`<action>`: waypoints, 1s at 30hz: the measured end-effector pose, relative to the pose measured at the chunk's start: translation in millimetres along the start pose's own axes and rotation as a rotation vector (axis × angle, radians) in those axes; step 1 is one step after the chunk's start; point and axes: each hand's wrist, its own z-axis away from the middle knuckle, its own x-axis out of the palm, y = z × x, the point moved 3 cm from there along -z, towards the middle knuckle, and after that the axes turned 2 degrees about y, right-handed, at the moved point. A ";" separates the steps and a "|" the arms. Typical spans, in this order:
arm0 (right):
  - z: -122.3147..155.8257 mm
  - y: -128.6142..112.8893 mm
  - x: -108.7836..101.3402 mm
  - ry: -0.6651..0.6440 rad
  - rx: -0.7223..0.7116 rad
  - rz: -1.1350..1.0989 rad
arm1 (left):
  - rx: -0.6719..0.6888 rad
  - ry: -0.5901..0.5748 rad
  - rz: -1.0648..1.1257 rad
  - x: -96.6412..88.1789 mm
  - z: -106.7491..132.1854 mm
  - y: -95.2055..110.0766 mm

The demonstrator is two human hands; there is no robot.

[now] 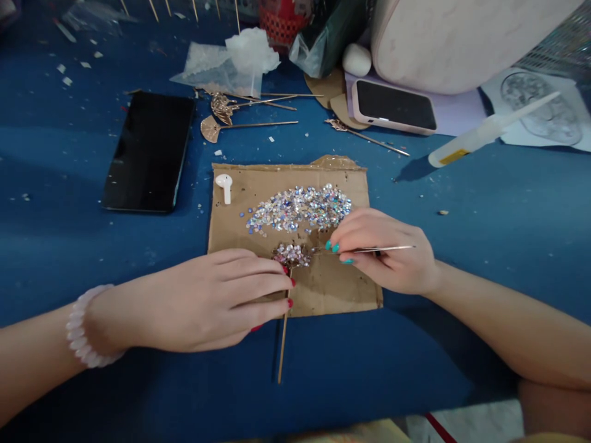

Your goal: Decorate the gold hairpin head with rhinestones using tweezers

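My left hand (221,298), with a beaded bracelet at its wrist, has its fingers closed on a hairpin stick (283,344). The stick's top end, a head covered in small shiny sequins (292,254), lies over a piece of cardboard (341,286). In my right hand (388,249) is a pair of thin metal tweezers (397,248), pinched between the fingers, the tips close to the right side of that head. Whether the tips hold a sequin is too small to tell. Just beyond, a loose pile of blue and silver sequins (300,208) is spread over the cardboard.
A white earbud (225,186) lies on the cardboard's far left corner. Left of it is a black tablet or phone (150,151). Behind are metal hairpins (249,125), a plastic bag (221,66) and a pink-cased phone (394,106). A glue bottle (466,144) stands to the right.
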 end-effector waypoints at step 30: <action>1.9 -0.7 1.8 0.014 -0.026 -0.039 | 0.002 0.021 -0.001 -0.7 -1.8 0.6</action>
